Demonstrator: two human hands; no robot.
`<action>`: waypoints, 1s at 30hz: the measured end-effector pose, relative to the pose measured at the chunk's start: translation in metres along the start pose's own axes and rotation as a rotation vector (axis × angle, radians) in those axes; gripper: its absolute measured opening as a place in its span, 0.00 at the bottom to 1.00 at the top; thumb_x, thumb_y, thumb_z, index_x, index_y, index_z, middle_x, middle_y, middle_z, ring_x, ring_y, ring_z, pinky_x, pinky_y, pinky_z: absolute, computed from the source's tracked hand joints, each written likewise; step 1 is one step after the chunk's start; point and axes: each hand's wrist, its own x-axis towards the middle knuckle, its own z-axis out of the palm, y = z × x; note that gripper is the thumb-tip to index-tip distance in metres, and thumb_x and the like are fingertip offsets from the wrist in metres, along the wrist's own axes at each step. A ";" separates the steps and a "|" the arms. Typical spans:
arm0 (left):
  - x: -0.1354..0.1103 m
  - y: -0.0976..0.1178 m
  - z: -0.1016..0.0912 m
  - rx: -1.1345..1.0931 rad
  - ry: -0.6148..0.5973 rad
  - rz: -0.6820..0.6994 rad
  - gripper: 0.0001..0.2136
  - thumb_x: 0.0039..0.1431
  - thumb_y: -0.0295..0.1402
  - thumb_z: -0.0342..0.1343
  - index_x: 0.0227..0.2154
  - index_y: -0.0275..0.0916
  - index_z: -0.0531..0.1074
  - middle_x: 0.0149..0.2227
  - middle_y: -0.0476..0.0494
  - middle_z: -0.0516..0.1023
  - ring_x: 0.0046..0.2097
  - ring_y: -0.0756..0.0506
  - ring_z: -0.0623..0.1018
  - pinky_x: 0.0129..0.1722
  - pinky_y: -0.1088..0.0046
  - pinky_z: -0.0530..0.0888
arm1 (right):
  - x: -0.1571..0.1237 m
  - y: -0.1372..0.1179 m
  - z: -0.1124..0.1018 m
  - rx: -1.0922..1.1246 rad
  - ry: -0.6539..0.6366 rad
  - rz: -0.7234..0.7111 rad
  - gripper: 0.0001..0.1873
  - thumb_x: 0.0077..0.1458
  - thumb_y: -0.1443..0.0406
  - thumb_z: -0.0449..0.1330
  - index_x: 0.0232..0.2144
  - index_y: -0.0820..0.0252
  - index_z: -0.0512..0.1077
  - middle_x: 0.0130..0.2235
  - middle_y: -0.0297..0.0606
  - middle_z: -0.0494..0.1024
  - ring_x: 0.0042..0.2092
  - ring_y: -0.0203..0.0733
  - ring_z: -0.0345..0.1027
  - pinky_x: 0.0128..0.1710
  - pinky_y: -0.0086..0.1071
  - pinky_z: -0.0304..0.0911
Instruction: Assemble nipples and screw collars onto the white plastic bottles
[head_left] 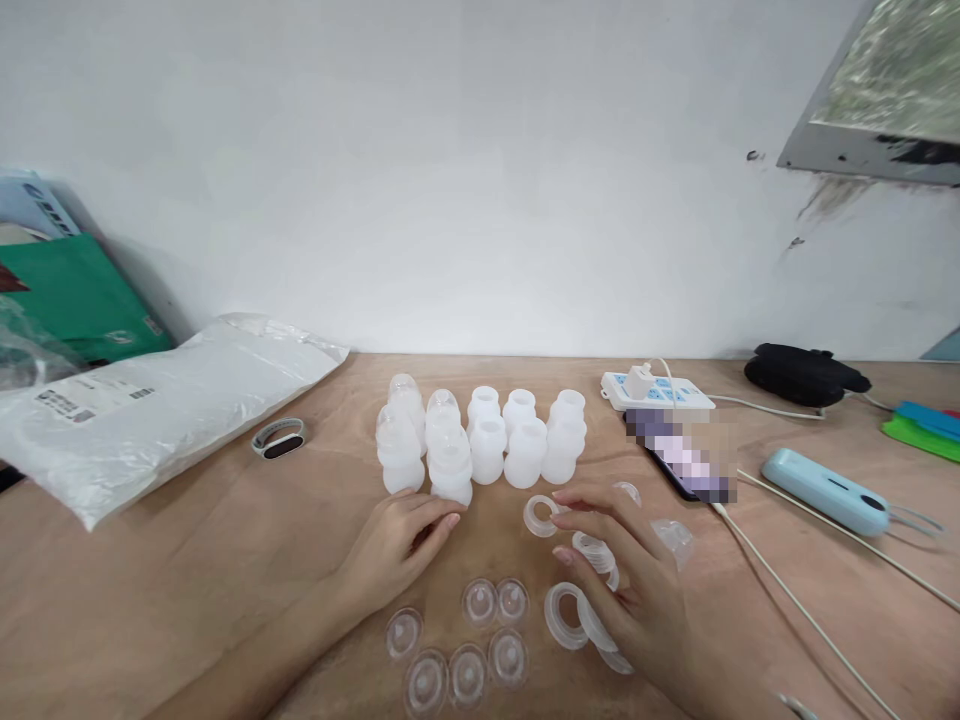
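Observation:
Several small white baby bottles stand in a cluster; the left ones, such as the front bottle (451, 460), have clear domed caps, while the right ones, such as this bottle (525, 455), are uncovered. My left hand (401, 545) rests at the base of the front capped bottle, fingertips by it, holding nothing visible. My right hand (630, 570) hovers over loose translucent rings, fingers apart. Its fingertips are at the edge of one ring (541, 516); a larger ring (566, 616) lies below the thumb, others partly hidden. Clear silicone nipples (469, 675) lie in front.
A white plastic parcel (187, 385) and a fitness band (280, 438) lie left. At right are a power strip (660, 391), a phone (679, 455), a light-blue device (825, 490), cables and a black pouch (806, 374). Clear domed caps (673, 541) sit beside my right hand.

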 end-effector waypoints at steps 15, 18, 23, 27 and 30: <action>0.006 0.000 0.000 -0.055 -0.045 -0.179 0.15 0.69 0.34 0.46 0.45 0.38 0.78 0.42 0.40 0.84 0.41 0.40 0.83 0.41 0.64 0.77 | 0.008 -0.002 0.001 0.008 0.073 0.024 0.11 0.64 0.74 0.54 0.42 0.55 0.72 0.41 0.40 0.79 0.44 0.44 0.73 0.43 0.39 0.70; 0.005 -0.001 0.001 -0.069 -0.062 -0.175 0.15 0.69 0.34 0.46 0.46 0.38 0.78 0.38 0.42 0.82 0.36 0.42 0.81 0.37 0.67 0.76 | 0.009 -0.001 0.002 -0.010 0.074 0.017 0.11 0.63 0.75 0.54 0.41 0.55 0.71 0.40 0.40 0.79 0.43 0.44 0.73 0.42 0.38 0.69; 0.003 0.002 0.000 -0.359 -0.232 -0.084 0.11 0.66 0.34 0.54 0.45 0.41 0.80 0.38 0.45 0.79 0.31 0.48 0.75 0.31 0.73 0.72 | 0.016 0.001 -0.003 -0.072 -0.145 -0.002 0.10 0.61 0.75 0.52 0.35 0.56 0.69 0.34 0.37 0.78 0.36 0.43 0.71 0.37 0.39 0.66; 0.006 0.006 -0.004 -0.603 -0.404 -0.042 0.12 0.57 0.40 0.67 0.43 0.45 0.82 0.43 0.44 0.78 0.36 0.47 0.76 0.35 0.72 0.75 | 0.019 0.002 -0.011 -0.149 -0.452 0.003 0.07 0.53 0.71 0.62 0.30 0.55 0.67 0.32 0.34 0.77 0.36 0.44 0.69 0.40 0.42 0.65; 0.008 0.010 -0.006 -0.596 -0.448 -0.029 0.11 0.55 0.42 0.69 0.40 0.48 0.84 0.43 0.45 0.78 0.41 0.44 0.78 0.38 0.71 0.76 | 0.015 0.000 -0.012 -0.205 -0.605 -0.014 0.15 0.44 0.64 0.71 0.30 0.54 0.67 0.35 0.36 0.78 0.39 0.50 0.70 0.44 0.48 0.66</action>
